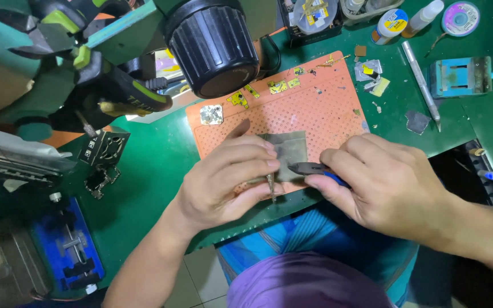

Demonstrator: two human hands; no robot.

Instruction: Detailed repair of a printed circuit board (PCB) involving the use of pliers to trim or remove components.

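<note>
My left hand (pixel 226 177) pinches the left edge of a thin grey metal sheet (pixel 287 149) and also holds slim tweezers (pixel 270 185) pointing down. Gripped in my right hand (pixel 380 179) is a small cutter with blue handles (pixel 314 169), its dark jaws touching the sheet's lower right edge. Both hands rest over the near edge of an orange perforated work mat (pixel 320 108) on the green bench (pixel 155 165).
A black microscope lens barrel (pixel 212 43) hangs over the mat's far left. Small gold circuit pieces (pixel 278 86) lie on the mat. A blue clamp jig (pixel 460 77), a silver pen tool (pixel 422 85), bottles and a solder wick reel (pixel 459 18) sit far right. A blue holder (pixel 69 251) lies near left.
</note>
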